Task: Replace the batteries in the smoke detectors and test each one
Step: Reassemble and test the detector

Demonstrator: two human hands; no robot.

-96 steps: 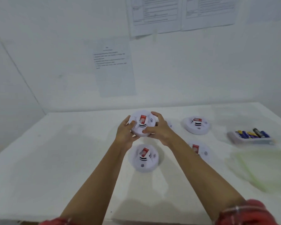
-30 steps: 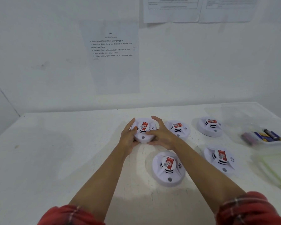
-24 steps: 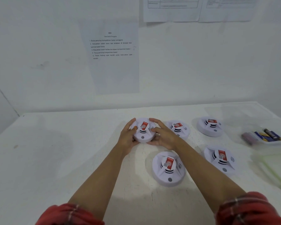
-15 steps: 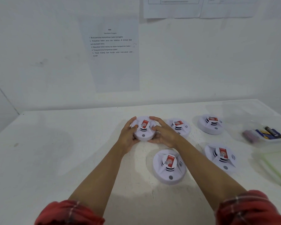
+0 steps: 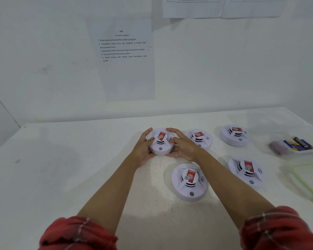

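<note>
Filling the upper half is a plain white wall point(image 5: 43, 51), with a printed paper instruction sheet point(image 5: 123, 60) stuck to it and the lower edges of two more paper sheets point(image 5: 193, 8) above. Below spreads a white, slightly scuffed table point(image 5: 61, 177). A person's bare forearms reach over it from rolled red checked sleeves point(image 5: 76, 233).

Five white round plastic smoke detectors, each with a red label on its raised centre, sit right of the middle. The back-left smoke detector point(image 5: 161, 141) is grasped from both sides: the left hand point(image 5: 143, 150) curls round its left rim, thumb on top, and the right hand point(image 5: 184, 148) wraps its right rim. Whether it rests on the table or is slightly lifted cannot be told.

Just right of it sits a second detector point(image 5: 200, 138), partly behind the right hand, then a third detector point(image 5: 234, 135) farther right. A fourth detector point(image 5: 189, 181) lies in front, beside the right forearm, and a fifth detector point(image 5: 246, 170) at the front right.

Near the right edge, a clear plastic tray point(image 5: 293, 152) holds small cylindrical batteries point(image 5: 300, 143), with a blurred pale green translucent sheet point(image 5: 304, 183) in front of it
</note>
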